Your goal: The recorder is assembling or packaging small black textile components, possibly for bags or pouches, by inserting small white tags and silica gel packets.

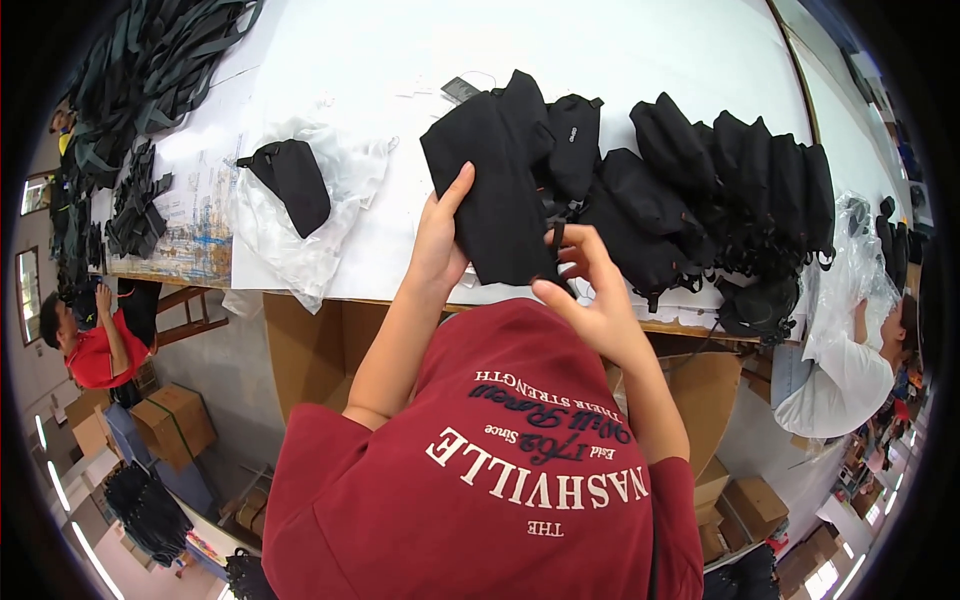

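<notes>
My left hand (437, 235) grips the left edge of a flat black fabric pouch (490, 185) that lies at the near edge of the white table (400, 50). My right hand (590, 285) pinches a small black strap or zipper pull at the pouch's lower right corner. A row of several more black pouches (700, 190) is stacked just to the right of it. My red printed shirt fills the lower middle of the view.
A single black pouch (292, 180) lies on a clear plastic bag (320, 230) at the left. Black straps (150, 70) are heaped at the far left. Other people sit at both sides. Cardboard boxes (175, 420) stand on the floor under the table.
</notes>
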The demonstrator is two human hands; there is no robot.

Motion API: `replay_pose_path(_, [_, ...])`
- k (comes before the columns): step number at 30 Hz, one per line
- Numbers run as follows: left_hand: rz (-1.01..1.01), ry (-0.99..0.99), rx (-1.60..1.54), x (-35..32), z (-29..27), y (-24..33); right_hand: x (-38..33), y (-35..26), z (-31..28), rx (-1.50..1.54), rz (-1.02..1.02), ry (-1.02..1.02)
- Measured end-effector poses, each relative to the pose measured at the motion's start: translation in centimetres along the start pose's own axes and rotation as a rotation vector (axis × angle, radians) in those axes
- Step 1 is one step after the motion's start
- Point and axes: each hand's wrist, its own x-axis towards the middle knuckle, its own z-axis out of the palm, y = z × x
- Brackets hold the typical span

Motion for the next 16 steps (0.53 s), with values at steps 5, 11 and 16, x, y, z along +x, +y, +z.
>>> replay_pose_path(5, [0.134, -0.266, 0.308, 0.5, -2.7, -0.5, 0.9, 4.7, -5.2, 0.056, 0.242, 0.376])
replay_pose_path(11, [0.570, 0.439, 1.650, 2.3, -14.4, -4.4, -1.0, 6.4, -7.6, -0.862, -0.018, 0.665])
replay_pose_path(16, [0.273, 0.452, 1.520, 2.1, -16.9, -6.9, -2.0, 12.0, -1.6, -0.718, 0.193, -0.390])
